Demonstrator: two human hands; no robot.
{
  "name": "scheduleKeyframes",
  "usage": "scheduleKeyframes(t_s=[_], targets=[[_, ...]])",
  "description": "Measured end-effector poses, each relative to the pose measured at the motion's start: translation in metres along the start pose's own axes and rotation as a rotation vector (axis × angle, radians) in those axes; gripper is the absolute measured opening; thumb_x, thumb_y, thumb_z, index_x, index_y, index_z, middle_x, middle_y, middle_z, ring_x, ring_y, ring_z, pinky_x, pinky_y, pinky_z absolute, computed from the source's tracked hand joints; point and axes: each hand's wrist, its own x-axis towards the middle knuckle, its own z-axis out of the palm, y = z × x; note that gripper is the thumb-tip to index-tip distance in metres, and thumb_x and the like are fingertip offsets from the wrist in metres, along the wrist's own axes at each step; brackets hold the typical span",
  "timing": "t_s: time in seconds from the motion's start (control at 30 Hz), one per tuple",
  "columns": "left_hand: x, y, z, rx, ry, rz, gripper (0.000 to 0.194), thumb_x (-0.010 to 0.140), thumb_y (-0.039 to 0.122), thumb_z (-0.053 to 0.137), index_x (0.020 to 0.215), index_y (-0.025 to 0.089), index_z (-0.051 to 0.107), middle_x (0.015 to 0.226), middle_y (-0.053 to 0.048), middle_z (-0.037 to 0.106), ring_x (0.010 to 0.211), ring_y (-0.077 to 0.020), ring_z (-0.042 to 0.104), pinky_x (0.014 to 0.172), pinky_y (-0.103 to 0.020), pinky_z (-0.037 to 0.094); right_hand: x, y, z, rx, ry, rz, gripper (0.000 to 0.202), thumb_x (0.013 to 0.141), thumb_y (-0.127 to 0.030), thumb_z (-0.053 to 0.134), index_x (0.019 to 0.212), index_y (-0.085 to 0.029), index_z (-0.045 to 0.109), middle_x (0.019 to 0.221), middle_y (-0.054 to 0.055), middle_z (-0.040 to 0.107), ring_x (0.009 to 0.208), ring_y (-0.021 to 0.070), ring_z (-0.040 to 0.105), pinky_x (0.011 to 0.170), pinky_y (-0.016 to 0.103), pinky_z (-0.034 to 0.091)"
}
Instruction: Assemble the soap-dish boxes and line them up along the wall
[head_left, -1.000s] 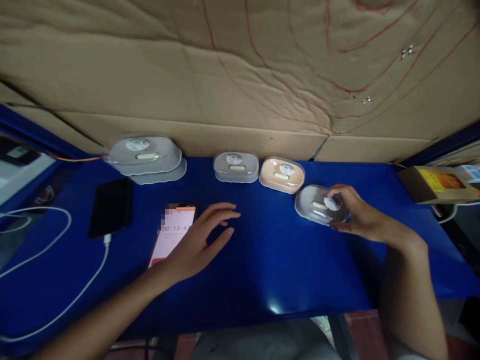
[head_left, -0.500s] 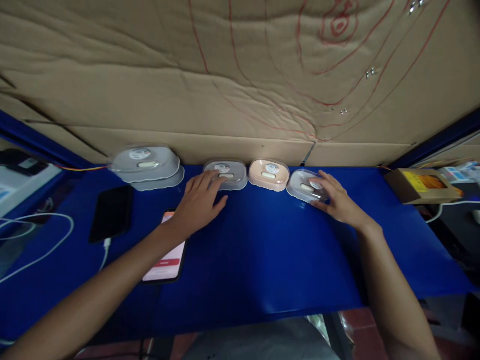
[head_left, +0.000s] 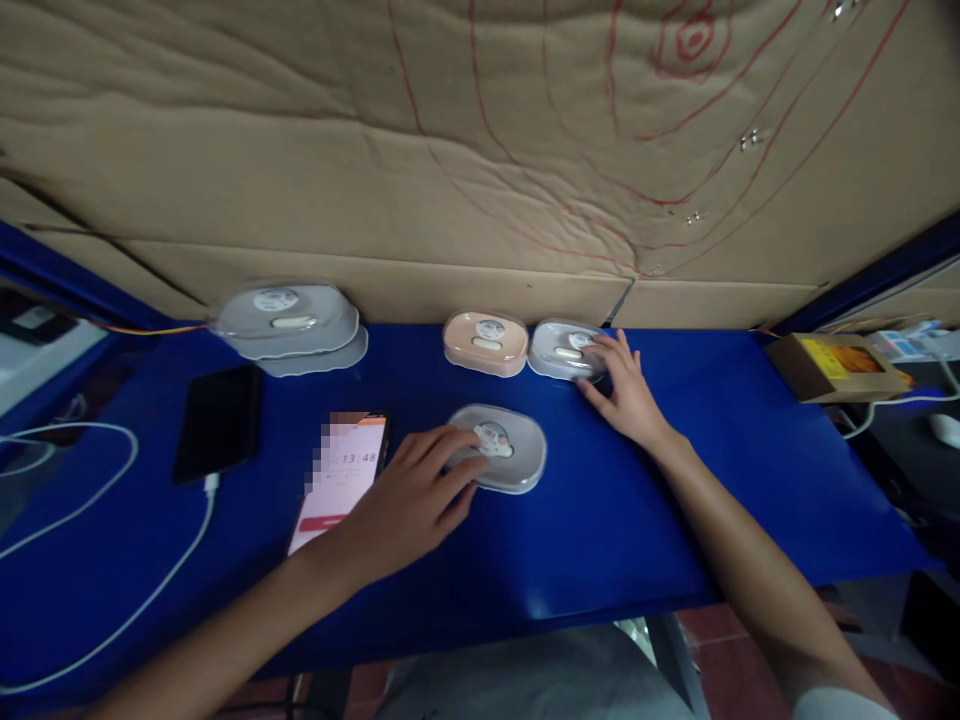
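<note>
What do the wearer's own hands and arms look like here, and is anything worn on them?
The left hand and right hand are bare: no gloves, rings or watch show. The right arm has a pale grey sleeve at the picture's bottom edge; no left sleeve is in view.

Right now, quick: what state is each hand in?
Left hand: partly open, fingers on the nearest grey case.
Right hand: partly open, fingers on the grey case beside the peach one.

Phone (head_left: 352,480) screen reads "13 48", leading digits masked. Round stickers (head_left: 491,329) on cases (head_left: 525,465), yellow label (head_left: 825,358) on box (head_left: 796,375): print illegible.
</note>
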Motion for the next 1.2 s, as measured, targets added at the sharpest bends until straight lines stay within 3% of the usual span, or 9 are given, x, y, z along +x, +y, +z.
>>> scheduleKeyframes(t_s=[0.07,0.13,0.27,0.4,0.5,0.73,0.93,1.1,1.2], targets=[[-0.001,0.004,0.003,-0.054,0.000,-0.003,0.037,0.106,0.015,0.057,0.141,0.024,0.060,0.137,-0.013,0.067,0.129,-0.0311,0.064,0.106,-0.049,0.054,-0.005,-0.021,-0.001,-0.029,-0.008,-0.023,0.046,0.108,-0.044,0.056,0.152,-0.030,0.053,0.170,0.013,0.045,0.168,0.0439,0.020,0.126,0.085,0.012],[-0.002,0.004,0.004,-0.079,-0.013,-0.059,0.049,0.104,0.020,0.064,0.152,0.026,0.052,0.149,-0.016,0.061,0.136,-0.0336,0.060,0.110,-0.052,0.053,-0.015,-0.044,-0.006,0.042,-0.063,-0.126,0.048,0.112,-0.046,0.051,0.158,-0.032,0.049,0.172,0.012,0.045,0.167,0.0387,0.026,0.130,0.076,0.021],[0.002,-0.003,0.002,-0.146,-0.112,-0.182,0.091,0.094,0.028,0.079,0.170,0.032,0.028,0.172,-0.019,0.039,0.154,-0.0424,0.045,0.119,-0.062,0.047,-0.038,-0.090,-0.012,0.238,-0.448,-0.409,0.083,0.101,-0.066,0.065,0.168,-0.026,0.036,0.177,0.017,0.034,0.164,0.0361,0.034,0.128,0.060,0.043],[0.006,-0.008,0.004,-0.281,-0.202,-0.291,0.100,0.091,0.030,0.083,0.171,0.036,0.024,0.169,-0.015,0.043,0.152,-0.0391,0.049,0.120,-0.059,0.047,-0.047,-0.112,-0.009,0.162,-0.479,-0.477,0.069,0.103,-0.049,0.071,0.161,-0.022,0.048,0.175,0.018,0.036,0.166,0.0387,0.027,0.129,0.062,0.042],[0.003,-0.009,0.010,-0.335,-0.195,-0.324,0.100,0.089,0.035,0.086,0.170,0.037,0.028,0.168,-0.014,0.042,0.153,-0.0393,0.047,0.123,-0.060,0.044,-0.048,-0.111,-0.006,0.170,-0.464,-0.478,0.057,0.107,-0.041,0.065,0.159,-0.022,0.052,0.172,0.018,0.039,0.164,0.0357,0.033,0.128,0.058,0.045],[-0.003,-0.012,0.015,-0.405,-0.184,-0.328,0.110,0.085,0.048,0.090,0.171,0.037,0.023,0.167,-0.017,0.047,0.152,-0.0426,0.047,0.121,-0.064,0.042,-0.049,-0.102,0.003,0.281,-0.414,-0.465,0.067,0.102,-0.050,0.072,0.160,-0.021,0.051,0.166,0.019,0.048,0.159,0.0362,0.041,0.125,0.060,0.047],[-0.005,-0.009,0.014,-0.429,-0.164,-0.394,0.130,0.077,0.041,0.097,0.174,0.036,0.012,0.167,-0.019,0.048,0.151,-0.0436,0.051,0.120,-0.064,0.044,-0.041,-0.087,-0.006,0.456,-0.365,-0.388,0.062,0.103,-0.043,0.072,0.159,-0.026,0.052,0.164,0.017,0.050,0.155,0.0315,0.049,0.124,0.053,0.049],[-0.009,-0.010,0.006,-0.460,-0.238,-0.391,0.137,0.072,0.036,0.100,0.175,0.038,0.011,0.162,-0.017,0.053,0.146,-0.0426,0.055,0.117,-0.063,0.047,-0.032,-0.062,-0.005,0.304,-0.173,-0.296,0.061,0.101,-0.041,0.073,0.157,-0.029,0.052,0.162,0.016,0.051,0.155,0.0349,0.048,0.126,0.058,0.045],[-0.010,-0.011,0.002,-0.460,-0.277,-0.374,0.132,0.075,0.033,0.098,0.175,0.039,0.012,0.165,-0.016,0.049,0.149,-0.0425,0.051,0.118,-0.063,0.046,-0.030,-0.050,0.005,0.144,-0.181,-0.267,0.054,0.103,-0.044,0.070,0.153,-0.029,0.056,0.161,0.016,0.052,0.157,0.0381,0.044,0.126,0.064,0.041]])
